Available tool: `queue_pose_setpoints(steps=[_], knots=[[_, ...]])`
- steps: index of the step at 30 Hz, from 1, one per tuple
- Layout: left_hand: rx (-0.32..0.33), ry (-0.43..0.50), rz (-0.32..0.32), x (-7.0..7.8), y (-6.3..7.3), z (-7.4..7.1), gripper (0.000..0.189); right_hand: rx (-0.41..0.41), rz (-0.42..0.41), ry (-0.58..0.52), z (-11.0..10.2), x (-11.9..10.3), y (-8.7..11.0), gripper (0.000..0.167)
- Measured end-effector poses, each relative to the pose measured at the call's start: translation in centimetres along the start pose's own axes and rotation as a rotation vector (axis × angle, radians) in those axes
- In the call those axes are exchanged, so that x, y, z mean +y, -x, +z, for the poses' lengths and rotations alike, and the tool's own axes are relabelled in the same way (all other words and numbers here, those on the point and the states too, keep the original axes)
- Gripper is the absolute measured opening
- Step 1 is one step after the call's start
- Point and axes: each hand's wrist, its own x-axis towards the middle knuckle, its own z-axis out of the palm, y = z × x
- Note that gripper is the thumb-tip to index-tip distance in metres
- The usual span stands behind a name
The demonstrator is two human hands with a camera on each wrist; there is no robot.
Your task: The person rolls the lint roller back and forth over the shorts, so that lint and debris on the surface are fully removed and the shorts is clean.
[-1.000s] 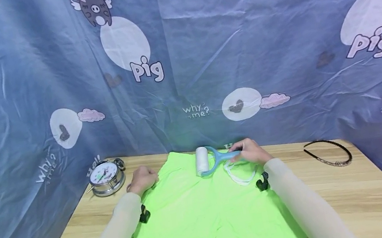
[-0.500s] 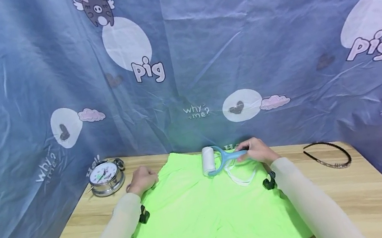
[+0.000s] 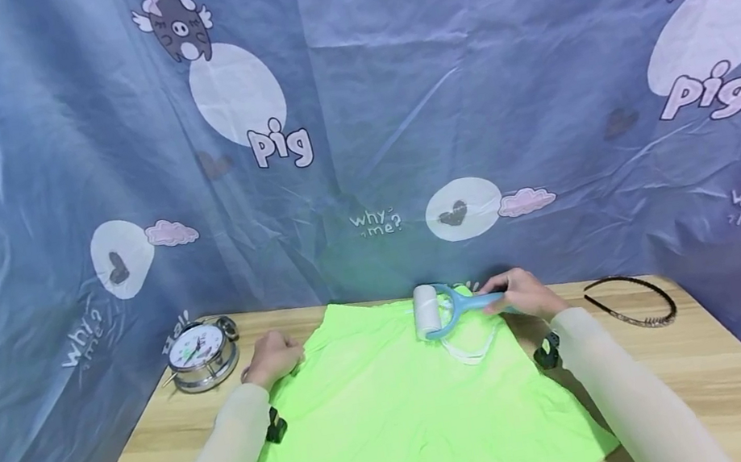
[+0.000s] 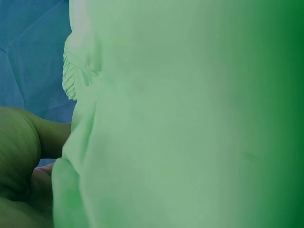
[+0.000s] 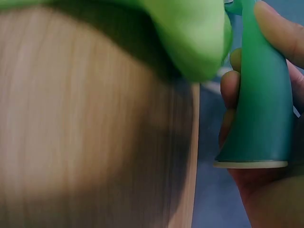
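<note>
Neon-green shorts (image 3: pixel 371 411) lie spread on the wooden table, their waistband toward the back curtain. My right hand (image 3: pixel 522 294) grips the blue handle of a lint roller (image 3: pixel 426 312), whose white roll rests on the right part of the waistband. In the right wrist view, fingers and thumb wrap the handle (image 5: pixel 263 109). A white drawstring (image 3: pixel 470 352) loops out just below the roller. At the left edge of the waistband, my left hand (image 3: pixel 274 357) pinches the fabric. The left wrist view is mostly filled by green cloth (image 4: pixel 156 118), with the thumb (image 4: pixel 54 137) against its edge.
A silver twin-bell alarm clock (image 3: pixel 200 356) stands at the back left, close to my left hand. A dark headband (image 3: pixel 636 301) lies on the right of the table (image 3: pixel 666 369). A blue printed curtain (image 3: pixel 369 133) hangs behind and along both sides.
My right hand has moved the lint roller rightward along the waistband, from near its middle to its right part. The left hand stays at the left edge. The head view has shifted slightly.
</note>
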Motion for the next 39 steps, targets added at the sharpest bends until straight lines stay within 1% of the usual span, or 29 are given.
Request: queue_pose_setpoints(steps=[7,11,18,20,26,30,34,39], knots=[[0.004,-0.007,-0.011,0.2,0.1,-0.2,0.033,-0.008,0.038,0.029,-1.7,0.9,0.9,0.037],[0.008,-0.015,-0.019,0.3,0.2,-0.2,0.032,-0.018,0.036,0.029,-2.5,1.3,1.5,0.039],[0.022,-0.027,-0.012,0.1,0.1,-0.2,0.03,0.017,0.011,0.083,-3.7,1.6,2.3,0.037],[0.023,-0.027,-0.004,0.1,0.0,-0.3,0.031,0.015,0.004,0.097,-4.1,1.8,2.5,0.037],[0.021,-0.024,0.0,0.1,-0.2,-0.3,0.031,0.025,0.007,0.122,-4.8,2.3,2.8,0.035],[0.016,-0.025,-0.009,0.0,-0.3,-0.1,0.03,0.019,0.011,0.126,-5.2,2.6,3.0,0.036],[0.01,-0.017,-0.019,0.0,-0.2,0.0,0.029,0.017,0.008,0.137,-5.4,2.9,3.3,0.037],[0.011,-0.022,-0.012,0.2,-0.1,0.0,0.03,0.017,0.005,0.151,-5.8,3.0,3.8,0.038]])
